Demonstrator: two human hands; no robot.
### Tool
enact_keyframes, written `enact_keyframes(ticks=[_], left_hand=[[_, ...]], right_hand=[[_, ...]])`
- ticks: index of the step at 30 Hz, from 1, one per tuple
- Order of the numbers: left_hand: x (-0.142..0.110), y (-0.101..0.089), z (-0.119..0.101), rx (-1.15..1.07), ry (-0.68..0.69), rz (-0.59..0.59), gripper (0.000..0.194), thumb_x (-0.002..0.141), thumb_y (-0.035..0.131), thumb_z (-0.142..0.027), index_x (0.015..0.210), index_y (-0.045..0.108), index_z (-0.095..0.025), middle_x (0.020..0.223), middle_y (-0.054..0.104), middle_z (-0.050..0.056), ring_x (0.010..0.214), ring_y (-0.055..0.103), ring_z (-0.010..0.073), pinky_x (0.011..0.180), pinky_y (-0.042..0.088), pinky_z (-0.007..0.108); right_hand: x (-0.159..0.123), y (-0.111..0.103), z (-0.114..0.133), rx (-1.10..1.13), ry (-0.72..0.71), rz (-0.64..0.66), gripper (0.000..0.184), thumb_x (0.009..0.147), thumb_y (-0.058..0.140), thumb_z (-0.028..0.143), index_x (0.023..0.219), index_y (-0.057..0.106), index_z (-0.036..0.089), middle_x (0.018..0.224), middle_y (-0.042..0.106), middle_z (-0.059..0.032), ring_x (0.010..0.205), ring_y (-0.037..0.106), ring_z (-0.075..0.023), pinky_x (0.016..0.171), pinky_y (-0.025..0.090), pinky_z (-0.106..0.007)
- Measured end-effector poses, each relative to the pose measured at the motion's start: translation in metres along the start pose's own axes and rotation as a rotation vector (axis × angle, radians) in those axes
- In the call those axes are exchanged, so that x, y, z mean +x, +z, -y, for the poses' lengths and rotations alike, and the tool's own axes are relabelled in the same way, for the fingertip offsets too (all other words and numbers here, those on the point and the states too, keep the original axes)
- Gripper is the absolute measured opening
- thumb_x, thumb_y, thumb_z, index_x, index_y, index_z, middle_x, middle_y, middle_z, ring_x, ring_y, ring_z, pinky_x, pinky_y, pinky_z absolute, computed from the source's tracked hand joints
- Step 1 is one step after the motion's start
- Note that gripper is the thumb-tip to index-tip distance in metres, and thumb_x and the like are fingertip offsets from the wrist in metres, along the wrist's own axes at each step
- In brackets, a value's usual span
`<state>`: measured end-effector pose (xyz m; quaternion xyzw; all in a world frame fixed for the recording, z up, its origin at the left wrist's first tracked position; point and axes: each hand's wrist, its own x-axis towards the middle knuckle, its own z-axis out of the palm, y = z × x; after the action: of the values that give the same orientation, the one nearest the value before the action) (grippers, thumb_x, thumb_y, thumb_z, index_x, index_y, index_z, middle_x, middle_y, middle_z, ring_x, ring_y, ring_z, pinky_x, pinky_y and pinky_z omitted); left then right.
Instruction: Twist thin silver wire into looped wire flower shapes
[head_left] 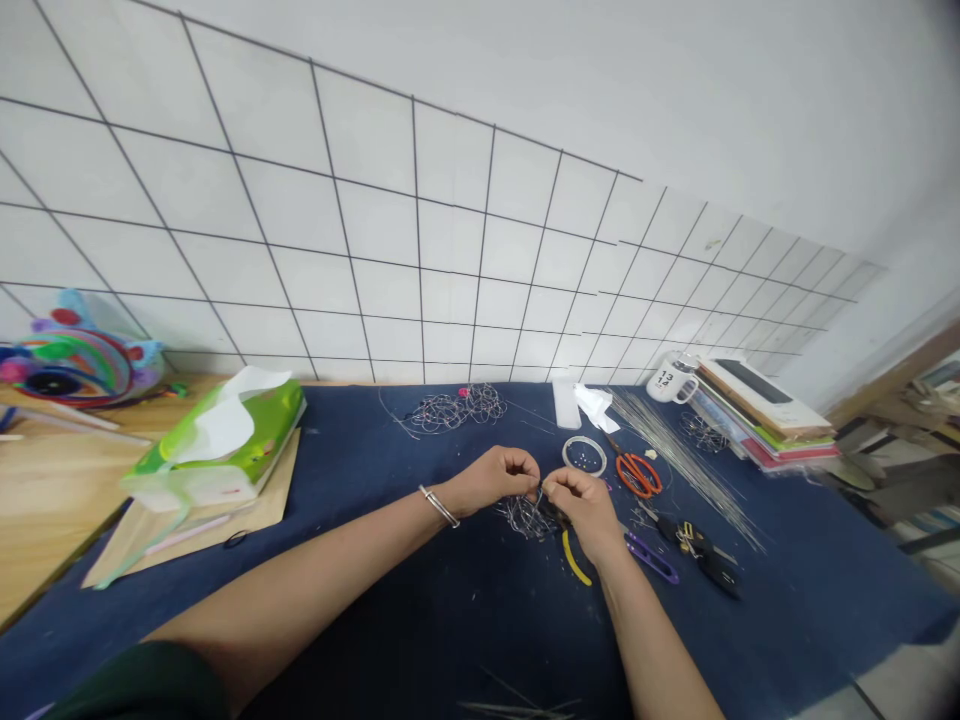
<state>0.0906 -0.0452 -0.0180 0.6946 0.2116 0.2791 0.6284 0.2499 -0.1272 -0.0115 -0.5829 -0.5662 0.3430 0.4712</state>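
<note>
My left hand (499,478), a bangle on its wrist, is closed in a pinch over the blue cloth. Facing it and almost touching, my right hand (585,505) also pinches with thumb and forefinger. Between the fingertips there seems to be thin wire, too fine to make out clearly. Just below them is a silvery tangle of wire (527,516), partly hidden by the fingers. A yellow-handled tool (576,560) lies under my right hand, its head hidden. To the right are a purple-handled tool (651,558), orange-handled scissors (639,475) and a white ring (584,456) with small bits inside.
Long straight wires (686,465) lie right of the scissors, near black-handled pliers (701,555). Another wire tangle (457,406) sits by the tiled wall. A mug (670,380) and stacked books (765,410) stand back right; a green tissue pack (262,435) lies left.
</note>
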Motion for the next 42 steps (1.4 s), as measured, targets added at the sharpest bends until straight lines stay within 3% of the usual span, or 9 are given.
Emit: enact_keyframes(ticks=[4, 9, 18, 24, 29, 33, 37, 42], left_hand=[[0.001, 0.000, 0.002, 0.081, 0.012, -0.042, 0.011, 0.072, 0.056, -0.022, 0.073, 0.061, -0.011, 0.065, 0.060, 0.002, 0.060, 0.053, 0.0107, 0.057, 0.041, 0.020], [0.001, 0.002, 0.002, 0.240, 0.062, -0.128, 0.007, 0.070, 0.054, -0.018, 0.068, 0.057, -0.012, 0.062, 0.056, 0.000, 0.057, 0.048, 0.0088, 0.055, 0.039, 0.019], [-0.003, 0.009, -0.006, 0.524, 0.216, -0.160, 0.008, 0.069, 0.050, -0.012, 0.068, 0.058, -0.014, 0.068, 0.057, 0.001, 0.062, 0.050, 0.0105, 0.059, 0.039, 0.020], [-0.005, 0.011, -0.008, 0.571, 0.248, -0.118, 0.010, 0.070, 0.051, -0.011, 0.070, 0.060, -0.014, 0.070, 0.059, 0.001, 0.064, 0.052, 0.0111, 0.062, 0.040, 0.021], [-0.004, 0.008, -0.011, 0.430, 0.205, -0.081, 0.010, 0.072, 0.051, -0.014, 0.073, 0.060, -0.013, 0.072, 0.060, 0.002, 0.065, 0.052, 0.0107, 0.061, 0.041, 0.020], [-0.005, 0.007, -0.015, 0.326, 0.157, -0.047, 0.011, 0.074, 0.050, -0.016, 0.074, 0.060, -0.012, 0.071, 0.059, 0.001, 0.065, 0.051, 0.0097, 0.060, 0.041, 0.019], [-0.006, 0.008, -0.015, 0.254, 0.121, -0.042, 0.011, 0.075, 0.050, -0.016, 0.074, 0.060, -0.012, 0.067, 0.057, 0.000, 0.061, 0.049, 0.0081, 0.058, 0.039, 0.018], [-0.005, 0.008, -0.014, 0.282, 0.186, -0.112, 0.009, 0.074, 0.051, -0.015, 0.072, 0.059, -0.012, 0.071, 0.057, 0.001, 0.066, 0.050, 0.0091, 0.062, 0.040, 0.020]], right_hand=[[-0.001, 0.001, 0.008, -0.235, -0.205, -0.092, 0.015, 0.076, 0.051, 0.024, 0.067, 0.061, 0.018, 0.064, 0.057, -0.0002, 0.060, 0.050, -0.0127, 0.060, 0.040, -0.024], [-0.004, 0.007, 0.007, -0.509, -0.400, -0.218, 0.013, 0.078, 0.050, 0.020, 0.070, 0.060, 0.020, 0.075, 0.059, -0.0044, 0.075, 0.053, -0.0176, 0.075, 0.041, -0.031], [-0.007, 0.008, 0.004, -0.661, -0.421, -0.201, 0.014, 0.078, 0.048, 0.015, 0.073, 0.060, 0.020, 0.078, 0.060, -0.0047, 0.080, 0.053, -0.0184, 0.080, 0.038, -0.032], [-0.003, 0.005, 0.005, -0.467, -0.241, -0.160, 0.011, 0.064, 0.049, 0.010, 0.058, 0.053, 0.019, 0.061, 0.053, 0.0005, 0.061, 0.048, -0.0133, 0.062, 0.038, -0.025], [0.001, 0.003, -0.005, 0.042, 0.043, -0.053, 0.005, 0.067, 0.051, 0.016, 0.063, 0.055, 0.017, 0.054, 0.046, 0.0043, 0.049, 0.039, -0.0092, 0.048, 0.029, -0.021], [0.001, 0.005, -0.011, 0.377, 0.111, 0.012, 0.003, 0.068, 0.053, 0.017, 0.066, 0.056, 0.016, 0.055, 0.048, 0.0039, 0.050, 0.039, -0.0082, 0.050, 0.029, -0.021], [0.000, 0.005, -0.012, 0.433, 0.095, 0.023, 0.003, 0.070, 0.056, 0.018, 0.067, 0.056, 0.016, 0.058, 0.050, 0.0028, 0.052, 0.040, -0.0083, 0.051, 0.030, -0.021], [0.001, 0.004, -0.012, 0.297, 0.056, -0.017, 0.006, 0.073, 0.056, 0.022, 0.069, 0.056, 0.016, 0.059, 0.047, 0.0036, 0.053, 0.039, -0.0084, 0.050, 0.029, -0.021]])
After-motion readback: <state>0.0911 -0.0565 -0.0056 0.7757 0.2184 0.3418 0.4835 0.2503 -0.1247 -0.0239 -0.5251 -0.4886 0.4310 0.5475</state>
